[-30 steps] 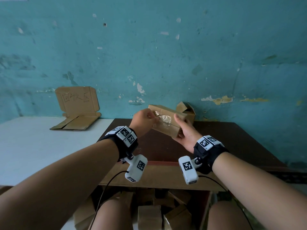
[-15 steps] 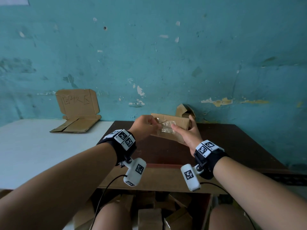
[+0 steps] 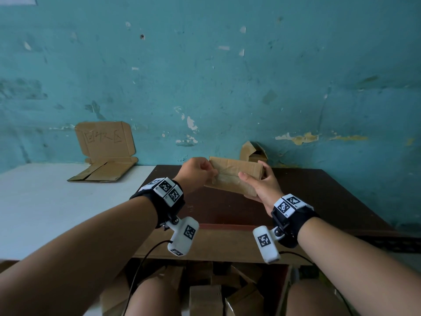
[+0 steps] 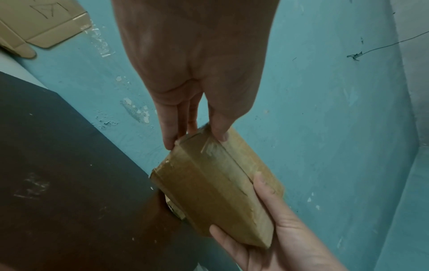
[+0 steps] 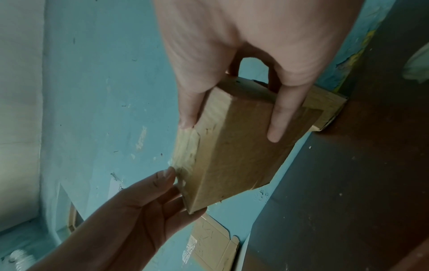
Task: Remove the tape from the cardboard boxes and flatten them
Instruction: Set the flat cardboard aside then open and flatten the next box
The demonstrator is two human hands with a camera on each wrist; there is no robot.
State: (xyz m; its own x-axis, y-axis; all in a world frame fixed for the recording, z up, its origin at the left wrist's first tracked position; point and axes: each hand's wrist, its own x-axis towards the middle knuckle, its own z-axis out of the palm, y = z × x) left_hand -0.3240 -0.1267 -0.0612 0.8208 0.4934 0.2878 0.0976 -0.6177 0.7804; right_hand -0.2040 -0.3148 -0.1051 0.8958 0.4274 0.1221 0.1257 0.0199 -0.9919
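A small brown cardboard box (image 3: 237, 179) sealed with clear tape (image 3: 224, 179) hangs in the air above the dark table. My right hand (image 3: 254, 179) grips its right end, thumb on the near face and fingers behind. In the right wrist view the right hand (image 5: 230, 128) wraps the box (image 5: 236, 155), and a strip of tape (image 5: 185, 155) stands off the box's edge. My left hand (image 3: 213, 176) pinches the tape at the box's left end. The left wrist view shows the left hand (image 4: 197, 141) closed over the taped edge (image 4: 209, 148) of the box (image 4: 209, 192).
A second box (image 3: 254, 152) with open flaps stands at the wall behind. Flattened cardboard (image 3: 104, 172) lies on the white table (image 3: 45, 201) below a cardboard sign (image 3: 104, 139). The brown table (image 3: 319, 201) spreads under my hands. Several boxes (image 3: 205, 297) sit below its front edge.
Both hands have lowered the box a little and turned it flatter. The crumpled tape seen between the hands earlier now lies stretched along the box's near face.
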